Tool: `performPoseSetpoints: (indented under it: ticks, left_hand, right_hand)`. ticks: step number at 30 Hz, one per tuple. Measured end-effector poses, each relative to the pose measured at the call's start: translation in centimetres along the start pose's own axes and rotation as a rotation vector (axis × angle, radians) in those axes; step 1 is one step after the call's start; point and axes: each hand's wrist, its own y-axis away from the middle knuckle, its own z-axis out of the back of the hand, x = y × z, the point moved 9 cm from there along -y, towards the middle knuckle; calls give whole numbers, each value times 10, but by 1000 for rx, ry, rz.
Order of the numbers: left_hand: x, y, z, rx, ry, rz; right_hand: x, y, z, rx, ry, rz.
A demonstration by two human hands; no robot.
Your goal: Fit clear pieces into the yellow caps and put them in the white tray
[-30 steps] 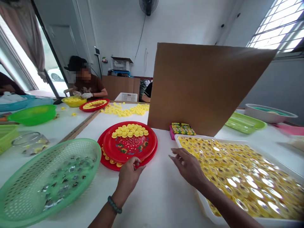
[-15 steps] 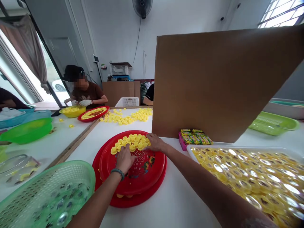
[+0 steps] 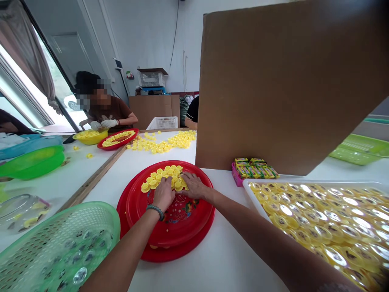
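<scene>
My left hand (image 3: 164,195), with a beaded bracelet on the wrist, reaches down to the near edge of a cluster of small round yellow plastic pieces (image 3: 161,175). Its fingers are stretched toward them, and the tips are partly hidden. From the right, my right hand (image 3: 194,187) rests with spread fingers against the same cluster. The pieces lie at the far side of a round red tray (image 3: 170,235) with a printed flower pattern. A second red tray (image 3: 173,255) sits beneath it, with a few yellow bits showing between the two.
A green perforated basket (image 3: 100,211) of clear domed pieces stands at left. At right, a white tray (image 3: 247,188) holds yellow discs under clear domes. A cardboard panel (image 3: 273,89) rises behind small boxes (image 3: 257,168). Beyond, a gloved co-worker (image 3: 112,111) handles a yellow bowl (image 3: 91,140).
My right hand has moved left over the yellow pieces, closer to my left hand. My left hand has shifted slightly to the right. The camera has tilted down a little.
</scene>
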Motion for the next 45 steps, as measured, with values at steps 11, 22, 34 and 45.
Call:
performPoseSetpoints:
  ticks: [11,22,34,45]
  left_hand:
    - [22,19,19,38,-57,18]
    - [47,-1,18,194,-162,91]
    - [12,5,-5,287,-70,-88]
    - [9,20,-13,326,-35,-46]
  right_hand:
    - [30,23,-2,64,-149,118]
    - [3,29,6,245,-42,-191]
    - [17,21,2,443,-56,-167]
    - [27,19,4,380,-26,-122]
